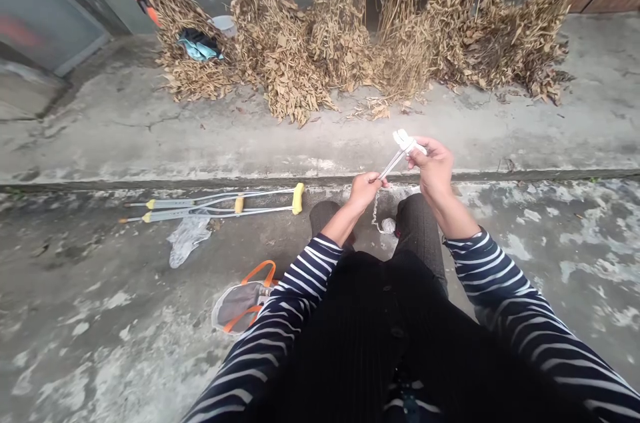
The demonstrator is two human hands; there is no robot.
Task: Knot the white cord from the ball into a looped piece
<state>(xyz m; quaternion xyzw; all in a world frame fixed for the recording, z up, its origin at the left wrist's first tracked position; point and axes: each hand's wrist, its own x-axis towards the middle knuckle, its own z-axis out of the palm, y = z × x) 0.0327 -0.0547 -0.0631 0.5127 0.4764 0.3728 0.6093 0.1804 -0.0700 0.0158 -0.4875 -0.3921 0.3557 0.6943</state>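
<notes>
**White strands [393, 165] held straight in mid-air**

Strands slant from a white bundle [403, 139], above the concrete step [225, 159], down to the left. Right grip [436, 166]: thumb and fingers pinched on the bundle. Left grip [364, 191]: closed on the strands' lower end. Below it hangs a crinkled white cord [375, 213], reaching a white ball [388, 226] on the ground between the trouser legs [420, 236].

Judgement: even tension suits best, strands side by side, pinch firm without crushing; slack below should spare snags.

Outward, left: crutches [239, 204], crumpled plastic [187, 239], orange-handled bag [239, 306]. Ahead: dried plants [295, 56].
</notes>
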